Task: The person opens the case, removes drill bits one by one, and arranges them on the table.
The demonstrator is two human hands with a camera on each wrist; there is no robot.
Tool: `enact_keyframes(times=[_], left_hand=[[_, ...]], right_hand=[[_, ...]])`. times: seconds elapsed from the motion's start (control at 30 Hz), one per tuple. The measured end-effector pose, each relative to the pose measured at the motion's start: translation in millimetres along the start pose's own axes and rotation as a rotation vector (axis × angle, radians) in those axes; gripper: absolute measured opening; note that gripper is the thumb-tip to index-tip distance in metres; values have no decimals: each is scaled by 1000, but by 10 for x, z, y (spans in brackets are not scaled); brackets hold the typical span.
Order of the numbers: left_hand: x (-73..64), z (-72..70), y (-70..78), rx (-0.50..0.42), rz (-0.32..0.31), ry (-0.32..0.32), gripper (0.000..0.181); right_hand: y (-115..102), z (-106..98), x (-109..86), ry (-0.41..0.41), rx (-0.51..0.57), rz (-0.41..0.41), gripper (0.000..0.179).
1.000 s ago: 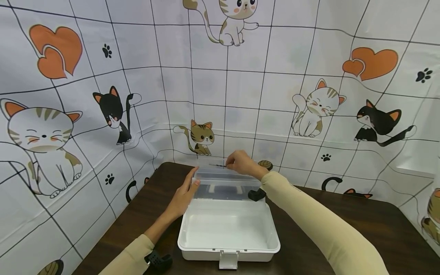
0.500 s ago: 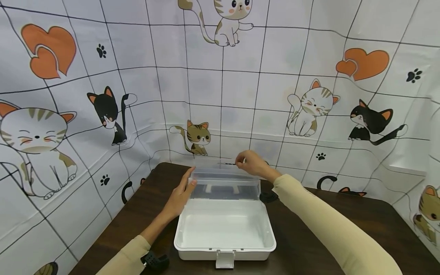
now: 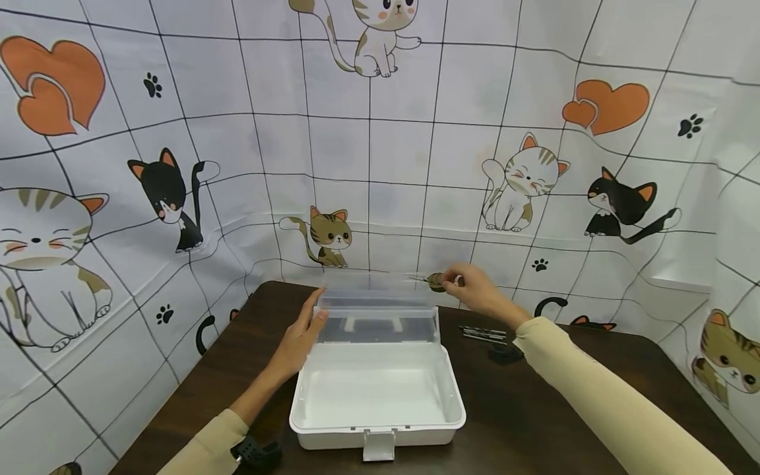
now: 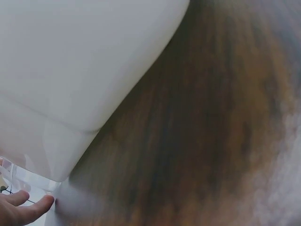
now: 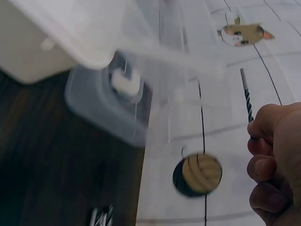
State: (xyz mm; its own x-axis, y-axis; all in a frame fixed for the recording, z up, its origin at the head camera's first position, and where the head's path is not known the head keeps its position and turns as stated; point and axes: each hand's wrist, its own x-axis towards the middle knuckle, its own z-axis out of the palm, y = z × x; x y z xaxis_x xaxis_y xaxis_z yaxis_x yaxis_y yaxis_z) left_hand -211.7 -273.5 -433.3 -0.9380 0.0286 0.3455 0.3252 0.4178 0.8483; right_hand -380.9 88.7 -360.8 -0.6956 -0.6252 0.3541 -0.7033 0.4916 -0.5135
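Note:
In the head view a white plastic box [image 3: 377,396] stands with its transparent lid [image 3: 380,326] swung back. My left hand [image 3: 297,340] rests along the lid's left edge, fingers fairly straight; two of its fingertips show by the lid in the left wrist view. My right hand [image 3: 475,290] is raised behind and right of the lid, pinching a thin drill bit [image 5: 247,96] between thumb and forefinger. The right wrist view shows the bit's smooth grey shank and dark twisted flutes. Several more drill bits [image 3: 483,334] lie on the table below the right forearm.
The dark wooden table [image 3: 534,409] runs back to a white sheet [image 3: 404,204] printed with cats and hearts, close behind the lid. A white latch [image 3: 379,445] hangs at the box's front. A black wrist strap [image 3: 256,454] is on the left forearm.
My right hand has moved right, away from above the lid, with the drill bit in it. The drill bits on the table have come into sight. My left hand stays at the lid.

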Motion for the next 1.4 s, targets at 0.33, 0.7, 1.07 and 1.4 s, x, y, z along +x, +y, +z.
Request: enact_keyframes(times=[0.33,0.7,1.07,1.4], left_hand=[[-73,-102,-16,-15,-13,-8,55],[-87,-135,-15,10,-18,8,55],[-97,-146,-46,-16,-16,-2,55],[-110,-142,-35,-8,-14,-3,55]], right_hand=[[545,-4,-620,28,2,54,6],[917,226,-1160,-34,-108,78,3],[981,307,-1226,-25,-246,57,10],[980,346,-1263,7,-334,121,9]])
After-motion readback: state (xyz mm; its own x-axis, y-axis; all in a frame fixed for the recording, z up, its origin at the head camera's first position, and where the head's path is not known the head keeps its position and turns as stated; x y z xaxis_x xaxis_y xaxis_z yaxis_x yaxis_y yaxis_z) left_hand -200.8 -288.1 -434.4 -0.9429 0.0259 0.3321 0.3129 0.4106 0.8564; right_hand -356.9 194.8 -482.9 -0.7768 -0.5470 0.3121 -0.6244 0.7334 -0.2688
